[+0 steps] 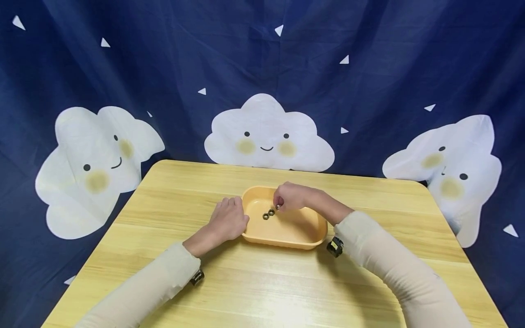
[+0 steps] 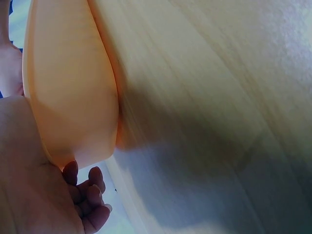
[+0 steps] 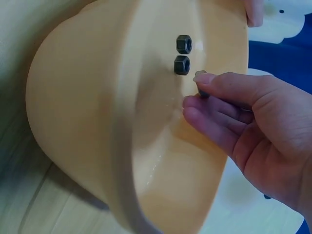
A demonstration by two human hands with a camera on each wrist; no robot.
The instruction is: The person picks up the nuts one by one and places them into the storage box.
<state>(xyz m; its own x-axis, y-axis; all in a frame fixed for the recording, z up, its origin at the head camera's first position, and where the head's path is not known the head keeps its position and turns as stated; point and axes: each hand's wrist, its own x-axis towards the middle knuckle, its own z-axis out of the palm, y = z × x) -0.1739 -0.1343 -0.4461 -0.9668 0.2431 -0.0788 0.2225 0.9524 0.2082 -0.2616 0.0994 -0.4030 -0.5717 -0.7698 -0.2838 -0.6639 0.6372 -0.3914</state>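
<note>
An orange plastic tray (image 1: 287, 228) with rounded corners stands on the table. Two dark hex nuts (image 1: 268, 214) lie side by side on its floor, toward the left end. My right hand (image 1: 293, 196) reaches over the far rim into the tray and pinches a third hex nut (image 3: 201, 84) between thumb and fingers, close beside the other two. At the tray's left end, my left hand (image 1: 229, 218) grips the rim; in the left wrist view its curled fingers (image 2: 92, 195) show by the tray's outer wall.
The wooden table (image 1: 164, 191) spreads out around the tray. Behind it hangs a dark blue curtain (image 1: 172, 54) with white clouds and triangles. Each wrist wears a small black camera, the right one (image 1: 335, 246) near the tray's right corner.
</note>
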